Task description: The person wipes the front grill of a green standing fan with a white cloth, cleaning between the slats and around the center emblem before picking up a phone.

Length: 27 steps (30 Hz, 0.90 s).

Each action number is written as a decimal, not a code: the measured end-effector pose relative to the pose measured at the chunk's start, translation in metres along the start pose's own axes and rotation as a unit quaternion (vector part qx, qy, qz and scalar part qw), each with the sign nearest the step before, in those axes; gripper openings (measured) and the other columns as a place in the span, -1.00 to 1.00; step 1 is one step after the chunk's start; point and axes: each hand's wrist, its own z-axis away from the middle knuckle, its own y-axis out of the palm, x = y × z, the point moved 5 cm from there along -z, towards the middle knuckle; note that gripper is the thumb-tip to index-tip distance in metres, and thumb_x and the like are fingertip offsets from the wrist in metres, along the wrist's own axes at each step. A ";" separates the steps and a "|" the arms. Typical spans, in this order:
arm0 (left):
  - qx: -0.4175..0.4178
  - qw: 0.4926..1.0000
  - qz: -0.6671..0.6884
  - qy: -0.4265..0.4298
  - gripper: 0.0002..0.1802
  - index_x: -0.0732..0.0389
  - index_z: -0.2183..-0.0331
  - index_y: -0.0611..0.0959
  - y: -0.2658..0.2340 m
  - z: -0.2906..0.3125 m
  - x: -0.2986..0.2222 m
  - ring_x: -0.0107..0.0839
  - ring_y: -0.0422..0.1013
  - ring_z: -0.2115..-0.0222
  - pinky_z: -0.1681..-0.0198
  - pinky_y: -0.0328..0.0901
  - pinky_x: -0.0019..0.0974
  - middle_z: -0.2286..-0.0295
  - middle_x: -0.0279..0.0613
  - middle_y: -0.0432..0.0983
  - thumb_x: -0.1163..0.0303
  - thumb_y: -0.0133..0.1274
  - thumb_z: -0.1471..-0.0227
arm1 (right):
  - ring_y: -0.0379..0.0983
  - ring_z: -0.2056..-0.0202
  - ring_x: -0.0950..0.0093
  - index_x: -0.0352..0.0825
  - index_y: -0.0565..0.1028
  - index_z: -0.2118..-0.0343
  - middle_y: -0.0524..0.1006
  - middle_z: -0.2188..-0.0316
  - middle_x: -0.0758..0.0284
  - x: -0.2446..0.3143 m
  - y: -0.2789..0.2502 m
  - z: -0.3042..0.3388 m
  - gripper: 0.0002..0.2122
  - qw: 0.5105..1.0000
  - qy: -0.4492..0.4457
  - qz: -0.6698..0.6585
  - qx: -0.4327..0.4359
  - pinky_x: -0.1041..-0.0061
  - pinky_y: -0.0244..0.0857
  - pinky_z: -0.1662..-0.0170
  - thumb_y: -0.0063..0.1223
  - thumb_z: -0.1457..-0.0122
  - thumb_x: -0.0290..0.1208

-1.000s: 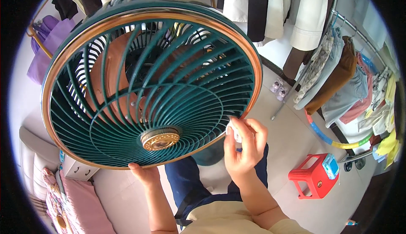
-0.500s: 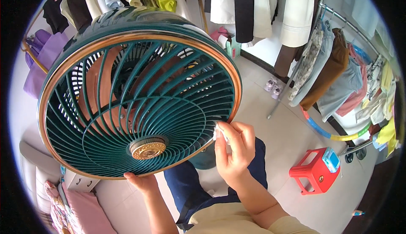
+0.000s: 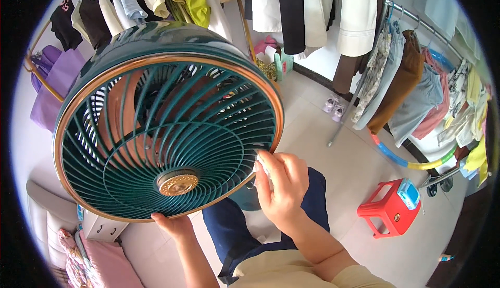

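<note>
Fan head: one, round, dark green, slatted cage [image 3: 172, 137] with a glossy copper-coloured rim [image 3: 166, 57]; directly ahead of both hands, its face tilted down toward them.
Fan centre: gold-toned, dotted round hub cap [image 3: 178, 183], ahead of and between the hands; copper-brown blades [image 3: 117, 105] behind the slats.
Left hand [image 3: 174, 226]: holding the fan's lower edge, thumb in front, fingers out of sight behind it.
Right hand [image 3: 284, 181]: thumb and fingers narrowed in a pinch on a small, white, crumpled soft wad [image 3: 262, 165], set against the cage's lower right edge.
Below the hands: dark green, rounded piece [image 3: 245, 199], partly hidden; dark blue cloth trousers [image 3: 224, 225].
Right of the right hand: red plastic stool [image 3: 383, 215] bearing a blue-and-white packet [image 3: 409, 193].
Risk, fan: could tip or swing if the left hold slackens or the right hand presses hard.
Risk, wad: could snag or tear between slats if pushed in too far.
Risk, fingertips: could slip through the slats; whether power is connected cannot be told.
</note>
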 end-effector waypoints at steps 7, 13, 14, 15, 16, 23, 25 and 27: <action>-0.076 0.997 0.008 -0.016 -0.10 0.29 -0.03 0.26 0.010 0.001 -0.002 -0.28 0.22 0.00 -0.09 0.15 -0.20 0.01 -0.19 0.26 -0.15 0.10 0.18 | 0.34 0.45 0.39 -0.31 0.51 0.30 0.42 0.46 0.32 -0.012 -0.005 0.004 -0.79 0.997 0.049 -0.055 0.018 0.48 0.20 0.39 0.06 0.06 -0.61; -0.082 0.996 0.020 -0.027 -0.08 0.28 -0.03 0.26 0.013 0.004 -0.003 -0.29 0.21 0.00 -0.09 0.13 -0.20 0.00 -0.22 0.25 -0.13 0.16 0.23 | 0.34 0.41 0.55 -0.36 0.50 0.29 0.40 0.41 0.32 -0.028 -0.004 0.028 -0.86 0.913 0.230 -0.325 0.095 0.57 0.21 0.36 -0.02 -0.08 -0.56; -0.084 0.996 0.019 -0.026 -0.08 0.28 -0.03 0.26 0.013 0.004 -0.002 -0.29 0.21 0.00 -0.09 0.13 -0.20 0.00 -0.22 0.25 -0.13 0.16 0.23 | 0.35 0.39 0.57 -0.40 0.47 0.28 0.39 0.37 0.33 -0.033 -0.001 0.036 -0.86 0.845 0.294 -0.438 0.085 0.58 0.22 0.34 -0.06 -0.12 -0.53; -0.093 0.995 0.022 -0.034 -0.08 0.28 -0.03 0.26 0.012 0.005 -0.001 -0.29 0.21 -0.01 -0.10 0.13 -0.20 0.00 -0.22 0.25 -0.13 0.17 0.24 | 0.35 0.37 0.59 -0.45 0.45 0.26 0.39 0.32 0.33 -0.036 0.003 0.042 -0.84 0.760 0.353 -0.541 0.074 0.60 0.23 0.32 -0.10 -0.16 -0.50; -0.101 0.994 0.025 -0.042 -0.07 0.28 -0.03 0.26 0.011 0.006 0.000 -0.29 0.20 -0.01 -0.10 0.13 -0.19 0.00 -0.22 0.24 -0.13 0.17 0.24 | 0.35 0.37 0.59 -0.45 0.45 0.26 0.39 0.32 0.33 -0.035 0.003 0.042 -0.84 0.760 0.354 -0.540 0.076 0.60 0.23 0.32 -0.10 -0.16 -0.50; -0.095 0.995 0.012 -0.041 -0.05 0.25 -0.04 0.24 0.010 0.007 -0.002 -0.28 0.19 -0.02 -0.11 0.11 -0.18 0.00 -0.23 0.23 -0.15 0.18 0.26 | 0.37 0.36 0.55 -0.51 0.39 0.22 0.38 0.25 0.29 -0.032 0.002 0.041 -0.81 0.759 0.356 -0.545 0.027 0.62 0.25 0.29 -0.15 -0.17 -0.51; -0.086 0.996 0.009 -0.035 -0.05 0.24 -0.04 0.24 0.012 0.007 -0.002 -0.28 0.19 -0.02 -0.11 0.11 -0.18 -0.01 -0.23 0.23 -0.15 0.17 0.25 | 0.39 0.36 0.51 -0.48 0.42 0.24 0.41 0.30 0.26 -0.030 -0.005 0.033 -0.85 0.881 0.254 -0.399 0.006 0.64 0.26 0.33 -0.07 -0.12 -0.58; -0.083 0.996 0.009 -0.035 -0.06 0.24 -0.05 0.24 0.012 0.006 -0.001 -0.29 0.19 -0.02 -0.11 0.11 -0.18 -0.01 -0.23 0.23 -0.15 0.16 0.24 | 0.39 0.38 0.50 -0.47 0.44 0.27 0.42 0.33 0.25 -0.027 -0.004 0.026 -0.85 0.929 0.198 -0.313 0.001 0.65 0.26 0.35 -0.03 -0.08 -0.62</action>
